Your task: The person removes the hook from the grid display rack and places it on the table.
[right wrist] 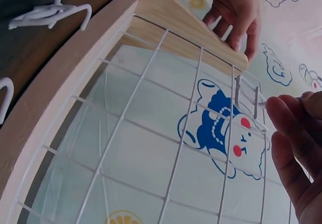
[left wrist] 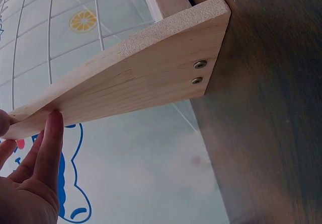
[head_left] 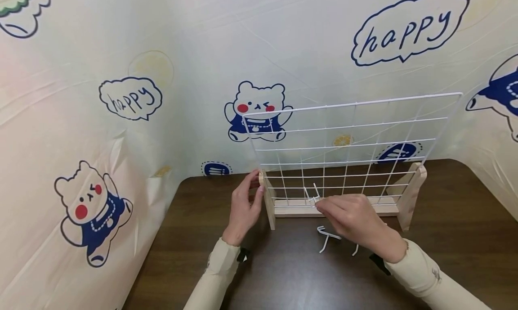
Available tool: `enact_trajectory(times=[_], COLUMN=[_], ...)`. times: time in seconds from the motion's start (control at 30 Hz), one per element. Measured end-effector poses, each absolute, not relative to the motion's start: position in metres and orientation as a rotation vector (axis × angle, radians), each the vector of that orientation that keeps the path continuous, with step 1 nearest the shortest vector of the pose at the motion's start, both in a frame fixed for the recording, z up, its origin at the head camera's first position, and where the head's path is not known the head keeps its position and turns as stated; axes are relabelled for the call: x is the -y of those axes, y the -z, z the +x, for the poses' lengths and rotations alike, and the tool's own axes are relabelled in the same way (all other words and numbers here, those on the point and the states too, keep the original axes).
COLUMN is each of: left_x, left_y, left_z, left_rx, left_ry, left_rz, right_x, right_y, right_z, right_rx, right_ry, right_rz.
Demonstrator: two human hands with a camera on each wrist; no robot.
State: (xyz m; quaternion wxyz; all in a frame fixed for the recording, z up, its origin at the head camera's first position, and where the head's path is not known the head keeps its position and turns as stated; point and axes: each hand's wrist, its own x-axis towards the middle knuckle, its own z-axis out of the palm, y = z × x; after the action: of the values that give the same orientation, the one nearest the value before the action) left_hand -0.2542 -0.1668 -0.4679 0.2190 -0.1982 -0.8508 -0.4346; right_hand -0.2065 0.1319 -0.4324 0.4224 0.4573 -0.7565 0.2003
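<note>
A white wire grid stands in a wooden stand on the table. With thumb and fingers, my left hand grips the upper end of the left wooden side panel. My right hand pinches a small white metal hook in front of the grid's lower left part. Its prongs stand close to the wires; whether they touch I cannot tell. On the table below the right hand lie more white hooks, partly hidden by that hand.
The stand's base board runs between the left panel and the right side panel. Two screw heads show on the left panel's outer face. A printed sheet hangs behind and beside the brown table.
</note>
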Motion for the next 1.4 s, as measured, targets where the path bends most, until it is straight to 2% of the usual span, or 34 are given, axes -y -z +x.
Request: enact_trajectory(times=[1.4], left_x=[0.167], left_y=[0.468], left_z=[-0.253], left_rx=[2.366], left_ry=[1.186], left_rz=[-0.534], right_x=[-0.116], right_y=[0.462], right_z=[-0.201], right_rx=[1.94], right_ry=[-0.477], right_rz=[1.223])
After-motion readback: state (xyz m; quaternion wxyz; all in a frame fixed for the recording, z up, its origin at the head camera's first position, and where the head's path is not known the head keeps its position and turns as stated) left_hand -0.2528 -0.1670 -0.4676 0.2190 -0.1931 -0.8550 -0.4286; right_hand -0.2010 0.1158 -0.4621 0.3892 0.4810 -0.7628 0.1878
